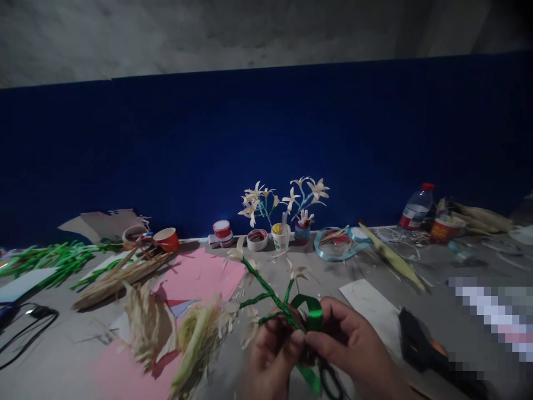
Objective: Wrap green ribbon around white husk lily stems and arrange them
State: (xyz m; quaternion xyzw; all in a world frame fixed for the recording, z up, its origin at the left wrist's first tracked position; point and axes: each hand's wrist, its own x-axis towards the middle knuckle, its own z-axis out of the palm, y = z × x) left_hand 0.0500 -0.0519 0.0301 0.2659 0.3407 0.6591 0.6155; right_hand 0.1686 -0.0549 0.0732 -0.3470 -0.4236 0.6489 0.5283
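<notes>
A branching flower stem (pixel 266 293), wound in shiny green ribbon, rises from between my two hands, with pale husk-like petals at its branch tips. My left hand (pixel 272 353) is closed round the lower stem, thumb pressed on it. The fingers of my right hand (pixel 352 341) pinch the green ribbon (pixel 315 314) close beside the stem. One ribbon length loops above my fingers and another hangs below. Dark scissor-like handles (pixel 332 383) show under my right hand, partly hidden.
Pink paper (pixel 200 278), dried corn husks (pixel 145 322) and green wrapped stems (pixel 62 261) lie to the left. Two finished flower sprays stand in cups (pixel 281 238) at the back. A black glue gun (pixel 420 339), white paper (pixel 370 300) and a bottle (pixel 417 208) are on the right.
</notes>
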